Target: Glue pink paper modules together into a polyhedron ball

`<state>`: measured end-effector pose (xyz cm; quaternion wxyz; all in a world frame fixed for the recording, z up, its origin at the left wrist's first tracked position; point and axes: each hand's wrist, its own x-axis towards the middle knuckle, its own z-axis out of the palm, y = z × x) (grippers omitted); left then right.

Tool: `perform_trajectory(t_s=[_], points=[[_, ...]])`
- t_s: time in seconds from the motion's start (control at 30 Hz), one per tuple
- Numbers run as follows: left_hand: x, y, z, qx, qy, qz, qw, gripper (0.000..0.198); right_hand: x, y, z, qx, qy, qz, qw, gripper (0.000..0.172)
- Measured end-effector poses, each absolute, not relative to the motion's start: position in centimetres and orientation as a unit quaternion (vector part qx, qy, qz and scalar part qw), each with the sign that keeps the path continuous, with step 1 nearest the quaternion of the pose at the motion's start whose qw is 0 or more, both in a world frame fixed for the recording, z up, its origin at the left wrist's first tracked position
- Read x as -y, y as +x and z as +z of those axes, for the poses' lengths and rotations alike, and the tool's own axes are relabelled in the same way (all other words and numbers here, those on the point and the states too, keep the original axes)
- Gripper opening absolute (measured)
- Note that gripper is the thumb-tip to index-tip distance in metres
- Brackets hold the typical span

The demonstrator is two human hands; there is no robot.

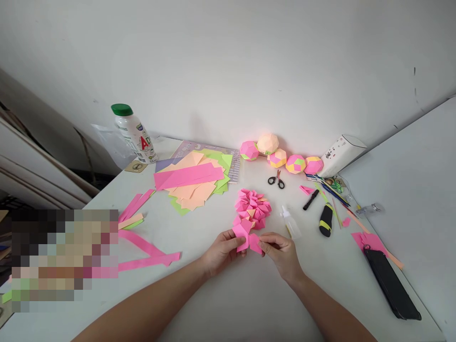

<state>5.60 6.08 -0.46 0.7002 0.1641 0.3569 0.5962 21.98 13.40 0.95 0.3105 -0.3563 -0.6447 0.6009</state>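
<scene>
Near the middle of the table, my left hand (pixel 228 249) pinches a folded pink paper piece (pixel 242 233) between thumb and fingers. On its right side my right hand (pixel 281 251) grips another flap of pink folded paper (pixel 255 243) with the fingertips. Whether the two flaps are joined, I cannot tell. Just behind them lies a pile of folded pink paper pieces (pixel 252 205), with a few peach bits showing. A small clear squeeze bottle (pixel 291 225) lies to the right of the pile, and small black scissors (pixel 277 181) rest behind it.
Pink, peach and green paper sheets (pixel 194 183) lie back left, near a white bottle with a green cap (pixel 137 135). Several folded paper balls (pixel 295 163) line the wall. On the right are a cutter (pixel 325 221), a marker (pixel 311 200) and a black phone (pixel 392 282). Pink strips (pixel 149 261) lie left.
</scene>
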Motion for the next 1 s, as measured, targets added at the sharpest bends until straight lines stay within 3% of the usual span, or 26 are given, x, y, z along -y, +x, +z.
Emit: perform_trajectory(t_s=[1.0], points=[[-5.75, 5.79, -0.58, -0.368, 0.211, 0.581, 0.695, 0.021, -12.91, 21.82, 0.82, 0.637, -0.344, 0.623, 0.296, 0.003]])
